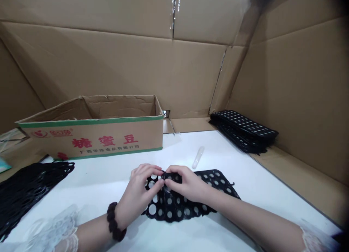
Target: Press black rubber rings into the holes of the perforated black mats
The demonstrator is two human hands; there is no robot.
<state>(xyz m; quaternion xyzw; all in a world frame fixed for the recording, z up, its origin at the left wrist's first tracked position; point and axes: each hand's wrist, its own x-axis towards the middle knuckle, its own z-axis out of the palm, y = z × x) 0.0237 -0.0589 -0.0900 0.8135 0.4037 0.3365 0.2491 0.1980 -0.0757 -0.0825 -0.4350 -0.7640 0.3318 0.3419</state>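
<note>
A black sheet with rows of round holes (187,211) lies on the white table in front of me, its back edge partly under my fingers. My left hand (145,186) pinches that edge near its middle, thumb and fingertips together. Right beside it, my right hand (185,183) grips the same edge, with its thumb and forefinger almost touching the left ones. The sheet is raised a little where the fingertips meet. My hands hide part of its surface. Just behind the sheet lies a small clear, whitish tube-like piece (198,157).
An open cardboard box (109,137) with green edging stands at the back left. Black perforated pieces (29,186) lie at the left edge. A stack of black dotted sheets (242,128) sits at the back right. Cardboard walls (122,63) enclose the white table (272,201).
</note>
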